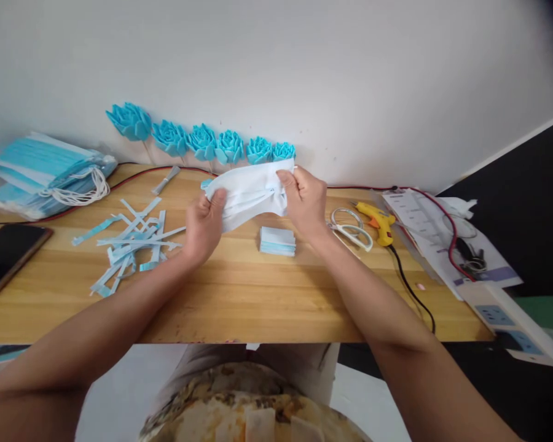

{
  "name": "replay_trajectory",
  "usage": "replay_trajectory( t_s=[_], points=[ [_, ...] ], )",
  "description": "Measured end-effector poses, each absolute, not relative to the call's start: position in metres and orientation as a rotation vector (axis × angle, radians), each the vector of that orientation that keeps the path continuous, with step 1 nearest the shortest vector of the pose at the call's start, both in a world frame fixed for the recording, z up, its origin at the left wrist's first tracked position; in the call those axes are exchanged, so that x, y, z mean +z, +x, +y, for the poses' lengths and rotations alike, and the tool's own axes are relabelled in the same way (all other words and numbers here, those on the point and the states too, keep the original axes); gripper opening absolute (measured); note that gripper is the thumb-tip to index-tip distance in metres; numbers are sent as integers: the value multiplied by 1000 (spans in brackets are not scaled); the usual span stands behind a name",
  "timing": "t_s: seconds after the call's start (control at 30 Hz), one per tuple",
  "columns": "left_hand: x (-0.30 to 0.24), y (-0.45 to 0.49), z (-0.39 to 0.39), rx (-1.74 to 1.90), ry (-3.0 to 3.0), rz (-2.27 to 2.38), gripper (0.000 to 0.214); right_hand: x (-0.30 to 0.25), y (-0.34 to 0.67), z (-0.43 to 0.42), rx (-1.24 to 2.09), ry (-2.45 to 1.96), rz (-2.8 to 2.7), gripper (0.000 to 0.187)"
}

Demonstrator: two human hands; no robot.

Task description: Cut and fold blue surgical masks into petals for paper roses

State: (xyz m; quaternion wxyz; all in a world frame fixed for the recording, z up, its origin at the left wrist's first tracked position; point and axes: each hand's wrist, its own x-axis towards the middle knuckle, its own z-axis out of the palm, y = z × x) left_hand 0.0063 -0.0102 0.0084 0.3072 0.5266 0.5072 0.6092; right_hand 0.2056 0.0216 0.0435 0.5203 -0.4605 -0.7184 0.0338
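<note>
A pleated face mask (249, 190), white side toward me, is stretched between my two hands above the wooden table. My left hand (205, 224) pinches its left end, thumb on top. At the other end, my right hand (304, 199) grips the mask with the fingers curled behind it. Below the mask lies a small stack of folded pale-blue pieces (277, 241). Cut blue and white strips (133, 242) are heaped left of my left hand. Scissors with white handles (352, 230) rest just right of my right hand, partly hidden by it.
Blue flowers (201, 142) on stems lean along the wall. A pile of masks (50, 169) and a phone (9, 258) sit at left. To the right are a yellow glue gun (380, 224), papers (419, 221), keys (472, 258) and a power strip (511, 322). A red-black cable crosses behind.
</note>
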Motion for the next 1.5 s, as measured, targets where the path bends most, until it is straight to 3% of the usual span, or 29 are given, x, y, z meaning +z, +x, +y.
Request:
replay_trajectory(
  t_s=[0.43,0.63,0.8,0.9,1.13,1.37,1.5],
  points=[
    [19,-5,-2,1705,1305,1169,23,44,211,27,235,-1139,-1620,56],
    [16,4,-5,1467,1027,787,46,46,216,31,203,-1160,-1553,58],
    [7,5,-1,1368,869,779,47,43,215,30,254,-1142,-1512,57],
    [5,5,0,1367,811,791,39,45,211,27,433,-1129,-1456,58],
    [11,7,-2,1466,702,730,29,57,208,26,1280,-877,-1231,57],
    [15,12,-7,1491,734,644,28,37,185,16,1679,-712,-1154,60],
    [11,18,-12,1456,790,695,33,33,174,9,1645,-660,-1092,48]
  ],
)
